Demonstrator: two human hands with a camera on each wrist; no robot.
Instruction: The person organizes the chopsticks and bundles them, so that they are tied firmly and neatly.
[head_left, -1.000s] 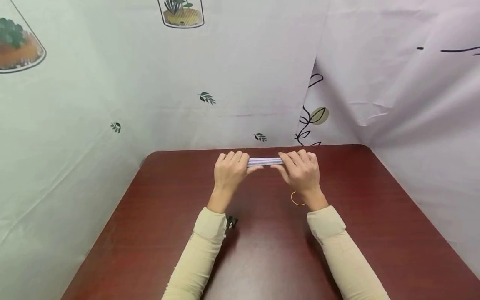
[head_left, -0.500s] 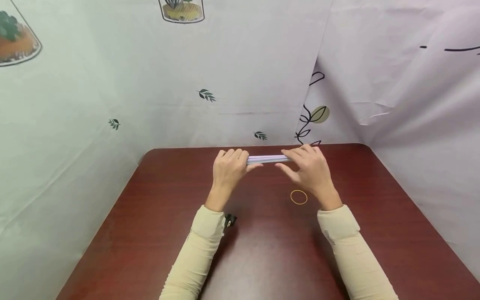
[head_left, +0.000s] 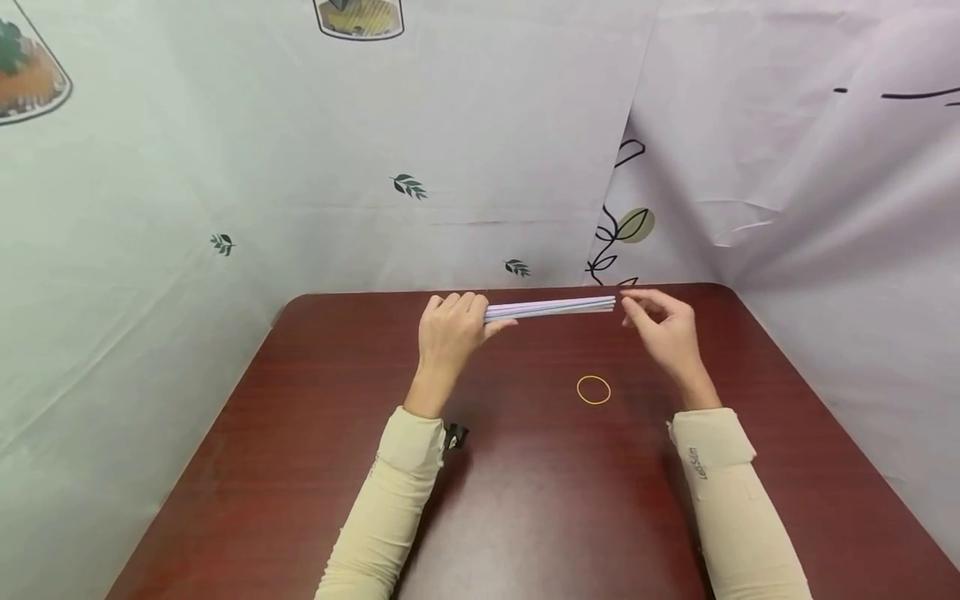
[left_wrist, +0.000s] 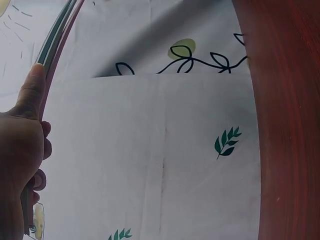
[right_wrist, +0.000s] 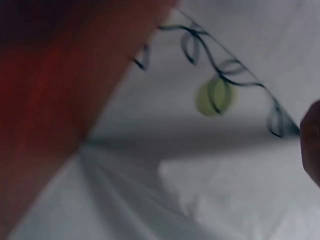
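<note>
A bundle of thin pale purple and bluish sticks is held above the table's far part by the left hand, whose fingers wrap its left end with the thumb laid along it. In the left wrist view the left hand grips the same sticks. Just past the bundle's right end is the right hand, thumb and fingertips bent close to the stick tips; no contact is plain. Only a blurred part of the right hand shows at the edge of the right wrist view.
A yellow ring-shaped band lies on the dark red table, nearer than the sticks and between the forearms. A small black object shows beside the left sleeve. Pale printed sheets hang behind the table and along its sides.
The right hand has slid off to the right, away from the left hand, baring the bundle's right end. The left hand keeps its grip, and the yellow band is fully uncovered.
</note>
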